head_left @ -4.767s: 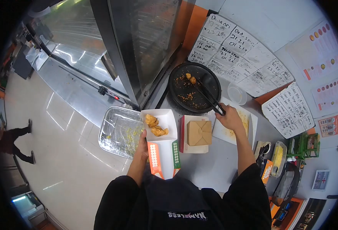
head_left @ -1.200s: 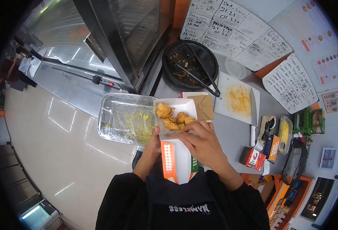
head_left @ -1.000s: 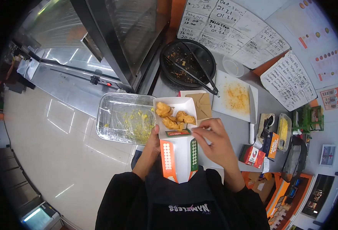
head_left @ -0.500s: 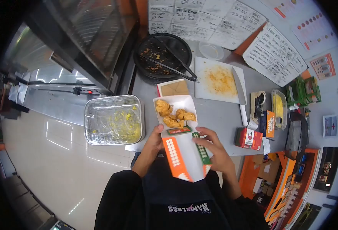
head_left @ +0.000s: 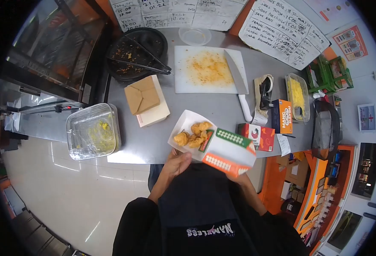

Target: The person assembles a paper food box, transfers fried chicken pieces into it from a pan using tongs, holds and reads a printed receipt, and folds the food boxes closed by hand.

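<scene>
An open takeaway box [head_left: 232, 147] is tilted in front of my apron, its lid pointing right. Pieces of fried food [head_left: 194, 135] and a small green-and-red packet [head_left: 206, 141] lie in its white tray part. My left hand [head_left: 177, 163] is at the tray's lower edge, thumb against it and fingers bent underneath. My right hand [head_left: 239, 177] is under the lid's orange side, its fingers mostly hidden by the box. Behind the tray, a brown carton [head_left: 142, 95] rests on a white box [head_left: 156, 112].
Black tongs [head_left: 143, 65] lie across a black bowl [head_left: 126, 70] at the back left. A knife [head_left: 235, 72] lies on a stained cutting board [head_left: 188, 87]. Left is a wrapped metal tray [head_left: 94, 131]; right are a red box [head_left: 258, 136], an orange box [head_left: 285, 116] and a yellow-filled container [head_left: 298, 96].
My view has swung right. The takeaway box has turned, its lid now pointing right instead of toward me. The packet is in the tray, the tongs lie on the bowl, and my right hand has moved under the lid.
</scene>
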Demonstrator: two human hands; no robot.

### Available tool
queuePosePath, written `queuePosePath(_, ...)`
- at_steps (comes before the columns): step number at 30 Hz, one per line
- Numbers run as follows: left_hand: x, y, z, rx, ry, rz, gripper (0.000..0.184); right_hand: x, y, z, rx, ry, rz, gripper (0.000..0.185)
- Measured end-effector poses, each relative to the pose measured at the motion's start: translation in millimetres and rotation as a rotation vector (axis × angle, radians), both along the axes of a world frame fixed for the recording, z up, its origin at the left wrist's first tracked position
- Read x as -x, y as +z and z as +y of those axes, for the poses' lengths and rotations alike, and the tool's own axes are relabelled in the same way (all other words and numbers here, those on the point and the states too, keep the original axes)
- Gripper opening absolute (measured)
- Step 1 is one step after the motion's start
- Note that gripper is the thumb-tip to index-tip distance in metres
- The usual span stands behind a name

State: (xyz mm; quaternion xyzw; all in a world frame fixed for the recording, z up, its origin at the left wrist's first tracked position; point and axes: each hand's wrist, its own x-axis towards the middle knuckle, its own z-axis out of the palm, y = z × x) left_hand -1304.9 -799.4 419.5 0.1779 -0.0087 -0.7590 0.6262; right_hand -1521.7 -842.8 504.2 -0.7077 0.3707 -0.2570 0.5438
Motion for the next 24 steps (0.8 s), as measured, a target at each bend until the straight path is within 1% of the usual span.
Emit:
queuePosePath(2,23,1,-4,0.004,0.080,-0.122,0.084,8,-9,8,-0.213,-0.036,0.041,0.040)
queuePosePath(4,43,10,-11,0.022,0.184,-0.282,0.086,5,-31,6,-0.357,-0.084,-0.125,0.039)
queuePosePath(5,49,8,-12,0.002,0.176,-0.353,0.084,5,-42,4,-0.432,-0.106,-0.206,0.038)
queuePosePath(8,62,-10,-8,-0.054,0.162,-0.592,0.077,7,-61,-21,-0.646,-0.434,-0.199,0.039)
queuePosePath(9,65,-25,-3,-0.064,0.161,-0.688,0.073,6,-61,-33,-0.656,-0.490,-0.087,0.035)
queuePosePath(10,67,-35,2,-0.077,0.160,-0.784,0.069,9,-66,-43,-0.608,-0.476,-0.049,0.037)
queuePosePath(12,68,-47,16,-0.137,0.043,-0.842,0.057,18,-85,-62,-0.510,-0.447,0.021,0.042)
queuePosePath(13,67,-46,21,-0.164,-0.018,-0.871,0.052,18,-92,-72,-0.416,-0.369,-0.113,0.043)
queuePosePath(15,62,-35,30,-0.219,-0.180,-1.021,0.046,20,-99,-87,-0.307,-0.329,0.060,0.041)
queuePosePath(16,59,-26,31,-0.244,-0.269,-1.095,0.044,16,-94,-92,-0.251,-0.314,0.144,0.040)
queuePosePath(17,54,-20,30,-0.275,-0.323,-1.264,0.044,12,-87,-94,-0.228,-0.324,0.160,0.034)
queuePosePath(19,45,-8,22,-0.334,-0.435,-1.602,0.045,5,-77,-96,-0.183,-0.307,0.172,0.037)
queuePosePath(22,45,18,-14,-0.244,-0.002,-1.805,0.052,-3,-72,-92,-0.088,-0.295,0.128,0.045)
queuePosePath(24,48,18,-40,-0.157,0.068,-2.017,0.055,-6,-67,-90,-0.047,-0.281,0.130,0.050)
